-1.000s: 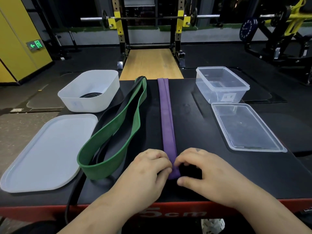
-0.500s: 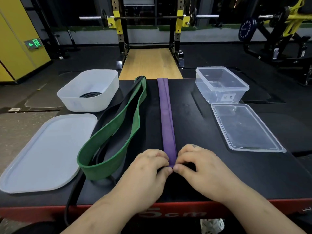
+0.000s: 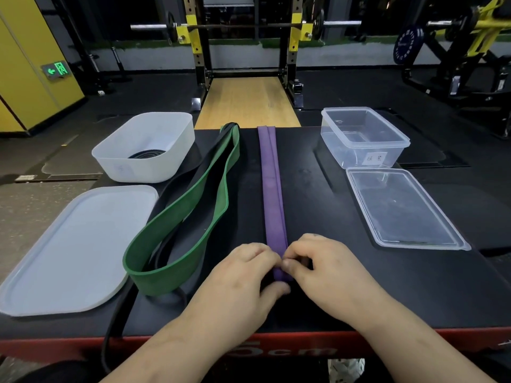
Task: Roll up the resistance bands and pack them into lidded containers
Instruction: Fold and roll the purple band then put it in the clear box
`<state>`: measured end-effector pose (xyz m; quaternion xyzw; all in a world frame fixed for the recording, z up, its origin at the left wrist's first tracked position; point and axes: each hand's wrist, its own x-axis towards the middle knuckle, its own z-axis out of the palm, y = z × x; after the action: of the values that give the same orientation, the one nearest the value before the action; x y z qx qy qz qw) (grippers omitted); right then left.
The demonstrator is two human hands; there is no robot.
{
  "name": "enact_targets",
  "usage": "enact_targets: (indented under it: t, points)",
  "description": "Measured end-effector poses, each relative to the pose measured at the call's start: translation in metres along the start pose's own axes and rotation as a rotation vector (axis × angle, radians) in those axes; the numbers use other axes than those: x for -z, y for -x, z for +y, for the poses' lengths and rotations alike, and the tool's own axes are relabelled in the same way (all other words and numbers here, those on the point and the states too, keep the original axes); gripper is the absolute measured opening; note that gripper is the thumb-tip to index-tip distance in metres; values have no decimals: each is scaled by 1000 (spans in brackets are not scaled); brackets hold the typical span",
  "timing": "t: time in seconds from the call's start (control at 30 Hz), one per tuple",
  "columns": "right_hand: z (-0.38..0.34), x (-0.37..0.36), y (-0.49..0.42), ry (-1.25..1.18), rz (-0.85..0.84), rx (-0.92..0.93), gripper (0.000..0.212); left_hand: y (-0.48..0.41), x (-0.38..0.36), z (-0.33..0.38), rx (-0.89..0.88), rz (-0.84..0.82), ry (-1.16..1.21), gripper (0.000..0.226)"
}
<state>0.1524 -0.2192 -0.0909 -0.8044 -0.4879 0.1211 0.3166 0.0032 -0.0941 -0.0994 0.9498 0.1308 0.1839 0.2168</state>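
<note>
Left hand [image 3: 243, 275] and right hand [image 3: 326, 269] pinch the near end of the purple band [image 3: 272, 194], fingers curled tight. Flat 1 second ago, that end is now folded over, so rolling has likely begun. An empty tub [image 3: 362, 136] sits right of the band's far end.

From where I stood, the person's left hand [image 3: 243, 275] and right hand [image 3: 326, 269] were bare, broad across the back and softly rounded at the knuckles. The fingertips [image 3: 286, 263] that showed had short, trimmed nails. A small dark mark sat near a knuckle on the right hand, too small to make out. The left forearm [image 3: 177, 349] and right forearm [image 3: 414, 352] were bare all the way down to the bottom edge of view.
</note>
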Motion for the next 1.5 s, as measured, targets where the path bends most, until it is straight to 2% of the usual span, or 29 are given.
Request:
enact_targets:
  t: [0.23,0.37,0.6,0.73,0.9,1.03,1.17,1.37,1.5]
  points:
    - [2,8,9,5,-29,64,8,-11,-6,-7,-49,46,-39,25]
    - [3,8,9,42,-68,64,23,-12,-10,-8,-40,56,-62,27]
    - [5,7,2,61,-44,148,13,-11,2,-6,2,18,4,20]
    - [5,5,-2,50,-42,147,8,-14,2,-11,-2,-34,-13,28]
    - [3,7,-1,47,-60,161,4,-9,-1,-7,-36,8,-13,17]
    - [2,8,8,-13,-100,142,6,1,-1,-5,-48,4,38,15]
    - [5,5,7,-9,-52,106,11,3,-2,-5,29,40,75,30]
    - [2,5,6,-29,-41,66,11,3,-2,-5,-13,36,26,31]
    - [3,11,13,-100,-73,64,29,-5,-5,-9,1,80,-16,32]
